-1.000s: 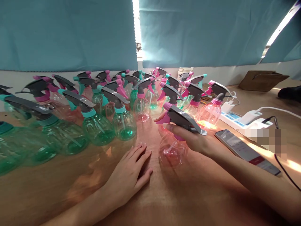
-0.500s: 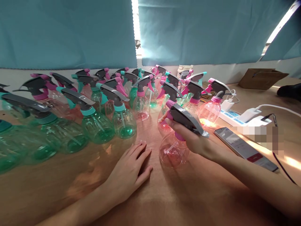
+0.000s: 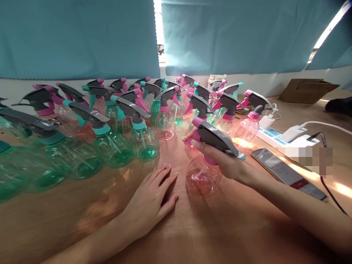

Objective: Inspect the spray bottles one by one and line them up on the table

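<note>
My right hand [image 3: 224, 157] is wrapped round the neck and trigger of a pink spray bottle [image 3: 202, 179] with a grey and pink spray head. That bottle stands upright on the wooden table [image 3: 176, 234], its nozzle facing away to the left. Flat on the tabletop, fingers stretched out, lies my left hand [image 3: 154, 196], holding nothing. Closest to it is a green spray bottle [image 3: 145, 146] with a teal collar. Another green spray bottle [image 3: 114, 148] stands left of that one. Part of the held bottle's neck is hidden by my fingers.
Several green and pink spray bottles crowd the left and back, including a pink spray bottle [image 3: 245, 130]. Over on the right lie a phone [image 3: 288, 173] and a white power strip [image 3: 275, 139] with plugged-in chargers. A cardboard box [image 3: 305, 91] sits farther back, near blue blinds [image 3: 82, 40].
Almost nothing differs. The view has shifted very slightly, and my right hand keeps its grip on the pink spray bottle while my left hand stays flat.
</note>
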`<state>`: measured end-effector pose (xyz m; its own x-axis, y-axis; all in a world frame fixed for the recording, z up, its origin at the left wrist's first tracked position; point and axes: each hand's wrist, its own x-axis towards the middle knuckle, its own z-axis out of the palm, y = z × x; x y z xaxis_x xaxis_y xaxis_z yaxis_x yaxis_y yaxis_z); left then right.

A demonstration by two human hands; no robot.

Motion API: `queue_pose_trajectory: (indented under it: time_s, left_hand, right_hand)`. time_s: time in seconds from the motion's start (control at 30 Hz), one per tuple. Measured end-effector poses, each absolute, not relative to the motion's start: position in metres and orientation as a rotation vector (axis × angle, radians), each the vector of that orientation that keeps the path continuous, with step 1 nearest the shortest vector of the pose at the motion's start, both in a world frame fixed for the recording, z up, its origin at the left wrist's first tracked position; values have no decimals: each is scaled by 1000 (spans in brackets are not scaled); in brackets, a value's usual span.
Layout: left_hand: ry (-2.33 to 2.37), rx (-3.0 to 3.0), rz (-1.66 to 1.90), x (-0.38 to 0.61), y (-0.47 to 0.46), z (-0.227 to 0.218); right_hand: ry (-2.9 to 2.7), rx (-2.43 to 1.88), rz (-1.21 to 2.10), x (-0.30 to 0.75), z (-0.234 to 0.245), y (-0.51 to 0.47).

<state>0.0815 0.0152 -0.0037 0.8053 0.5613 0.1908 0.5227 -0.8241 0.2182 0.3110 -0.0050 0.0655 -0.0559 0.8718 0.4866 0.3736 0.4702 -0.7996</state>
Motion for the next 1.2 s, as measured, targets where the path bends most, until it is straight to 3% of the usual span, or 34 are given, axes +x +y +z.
queue_pose_trajectory:
  time_s: [1.2]
  left_hand:
    - [848,2928,329,82,14,-2]
  right_hand:
    - [-1641,-895,642,312,58,0]
